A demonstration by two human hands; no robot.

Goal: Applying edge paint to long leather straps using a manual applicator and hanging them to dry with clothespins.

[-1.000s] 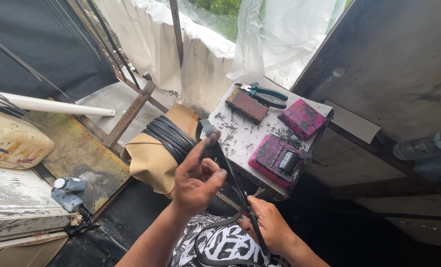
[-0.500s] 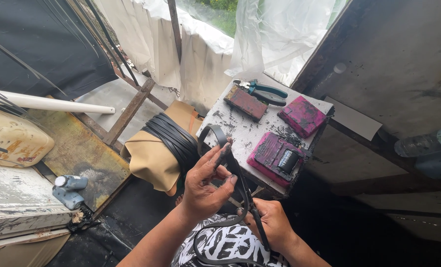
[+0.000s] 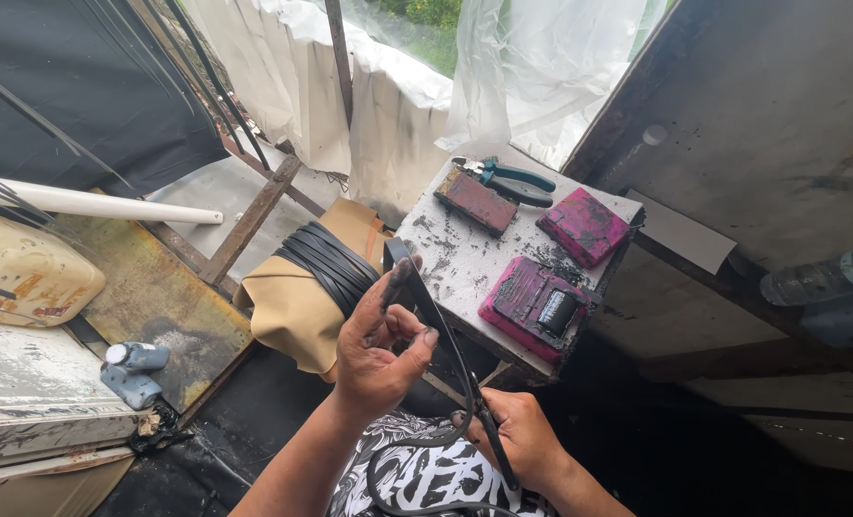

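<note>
My left hand (image 3: 381,343) pinches a black flat strap (image 3: 438,321) near its upper end, fingers stained black. My right hand (image 3: 522,442) grips the same strap lower down, close to my lap, and the strap loops on below it. The strap's top end (image 3: 395,251) reaches the edge of a small white table (image 3: 465,263). A bundle of black straps (image 3: 331,263) lies over a tan cushion (image 3: 297,311) to the left of my left hand.
On the table lie pliers with teal handles (image 3: 515,182), a reddish-brown block (image 3: 476,201), a pink block (image 3: 584,226) and a pink pad with a black piece (image 3: 538,308). A white pipe (image 3: 101,203), a cream jerrycan (image 3: 24,278) and a plastic bottle (image 3: 819,278) stand around.
My left hand has slid along the strap and shifted a little to the right and lower. My right hand keeps its grip near my lap.
</note>
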